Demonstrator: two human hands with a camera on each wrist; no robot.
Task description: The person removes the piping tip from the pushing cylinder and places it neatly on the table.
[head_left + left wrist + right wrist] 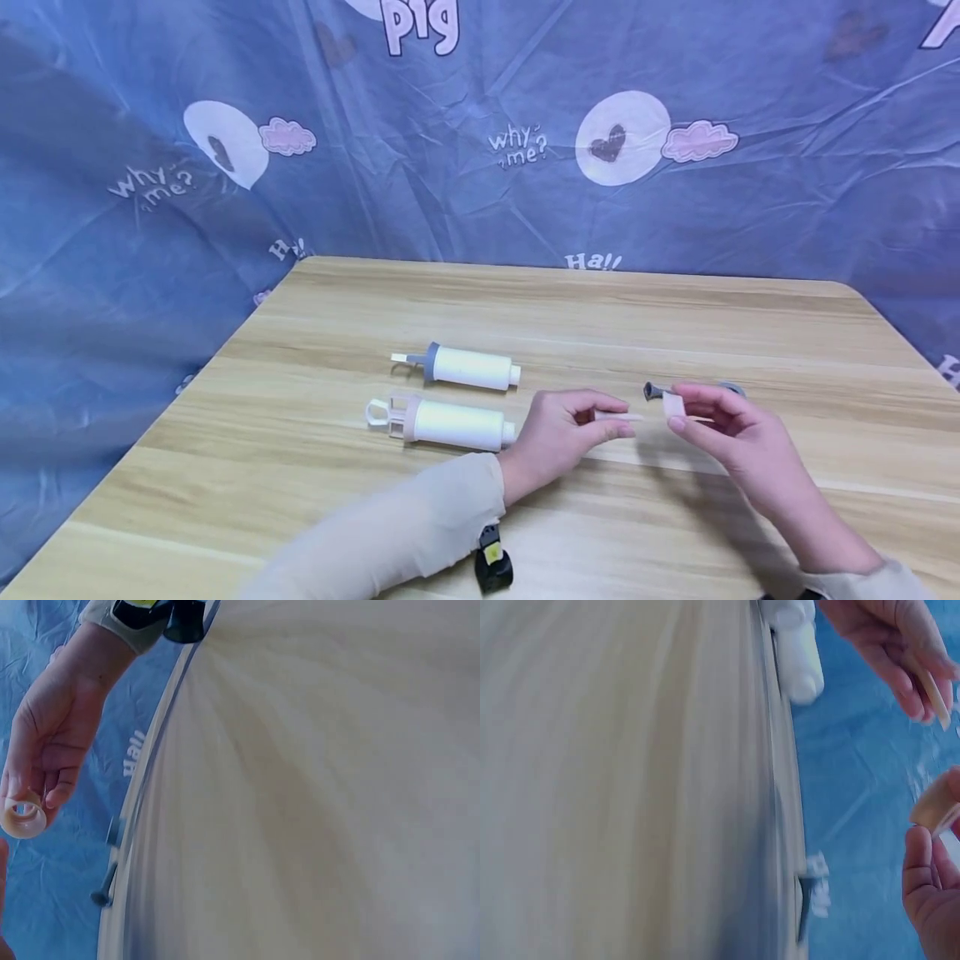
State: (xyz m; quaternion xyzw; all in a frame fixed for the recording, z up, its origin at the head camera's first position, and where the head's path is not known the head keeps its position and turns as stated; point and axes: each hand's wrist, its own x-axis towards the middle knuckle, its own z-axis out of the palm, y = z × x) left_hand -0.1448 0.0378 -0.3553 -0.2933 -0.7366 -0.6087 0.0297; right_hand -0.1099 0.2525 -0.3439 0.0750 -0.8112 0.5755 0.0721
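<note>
My left hand (558, 429) pinches a thin, flat white piece (617, 416) between thumb and fingers; its pale strip (934, 697) juts past the fingertips in the right wrist view. Facing it, apart by a small gap, my right hand (738, 446) holds a short white ring (673, 406) by its side. The ring's round opening shows in the left wrist view, where the right hand (60, 727) grips it. Both hands are above the table. Just beyond the right hand lies a small dark grey flared part (651, 391), partly covered by the fingers.
Two white cylinders lie on the wooden table (262, 467) left of my hands: one with a grey collar (472, 367), one with a pale pink collar and loop handle (457, 425). A grey round part (732, 388) sits behind the right hand. A blue printed cloth (450, 192) hangs behind.
</note>
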